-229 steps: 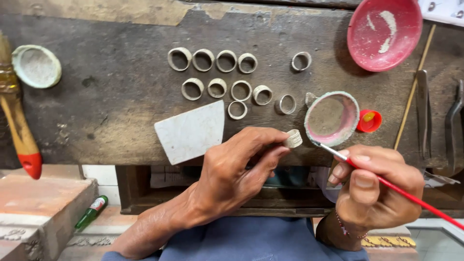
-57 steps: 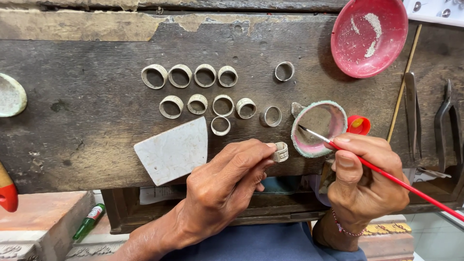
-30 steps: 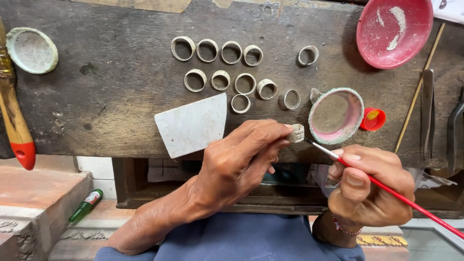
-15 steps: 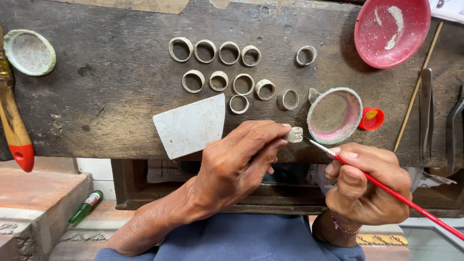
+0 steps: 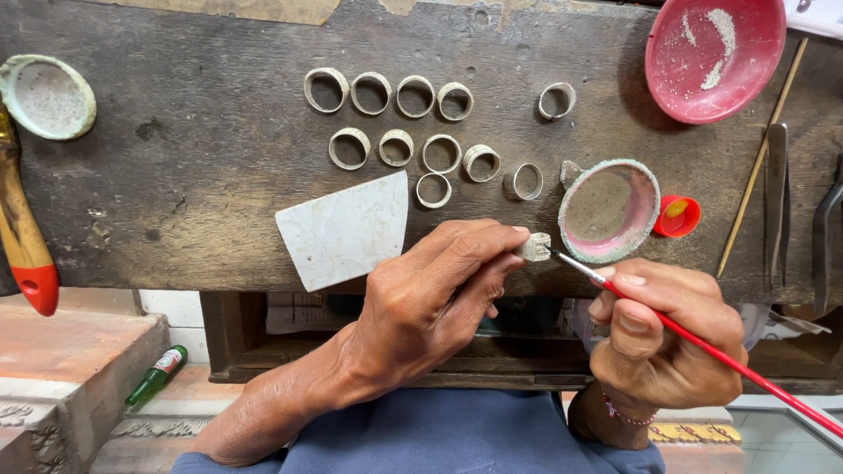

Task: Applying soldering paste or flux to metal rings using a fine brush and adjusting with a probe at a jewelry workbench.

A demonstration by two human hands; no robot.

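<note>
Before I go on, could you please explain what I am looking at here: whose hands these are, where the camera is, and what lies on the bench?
There is no machine here. A person works with two bare hands, and the single camera sits on their head, looking down. The left hand pinches a small pale ring between its fingertips. The right hand holds a thin red-handled brush, whose tip touches the ring. On the dark wooden bench lie two rows of similar rings, a flat pale tile piece, a small dish with a pink inside, a red bottle cap, a red bowl holding white powder, and a second small dish at the far left.
</note>
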